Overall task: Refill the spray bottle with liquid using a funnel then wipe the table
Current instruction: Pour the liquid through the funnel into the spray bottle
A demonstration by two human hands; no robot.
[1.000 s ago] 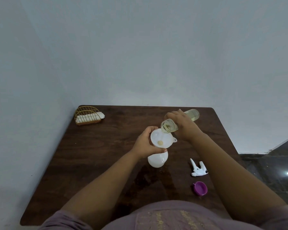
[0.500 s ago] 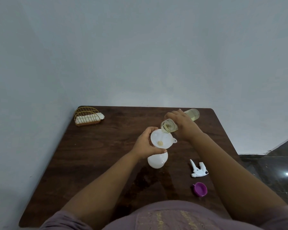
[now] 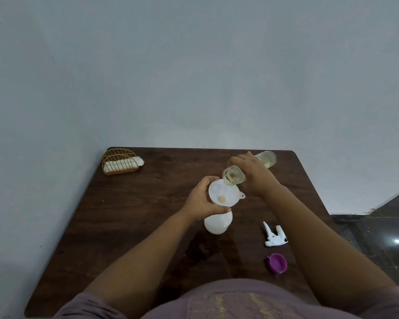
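At the far left corner of the counter [image 3: 129, 226], a wire rack [image 3: 119, 162] is sitting with white cloths [image 3: 124, 164] folded inside it, well apart from everything else.

Moving right to the middle, we are holding the funnel [image 3: 224, 194] with our left hand [image 3: 199, 200]; the fingers [image 3: 204, 183] are curling round the funnel's far-left rim while the thumb is wrapping under its near edge. The funnel is sitting in the neck of the white spray bottle [image 3: 217, 223], which is standing upright on the counter directly beneath it. A small tan spot is showing at the funnel's bottom hole. A wet-looking patch is shining on the wood just in front of the bottle.

Right of the funnel, our right hand [image 3: 255, 173] is gripping a clear refill bottle [image 3: 266, 158], fingers wrapped over its top side, tipping it nearly level so its open mouth is hanging above the funnel's far-right rim. Pale yellow liquid is lying along the bottle's body, and a thin stream is running from the mouth into the funnel.

Farther right, nearer to us, the white trigger head [image 3: 274, 236] is lying on its side on the counter, and just in front of it a purple cap [image 3: 277, 263] is resting open side up.
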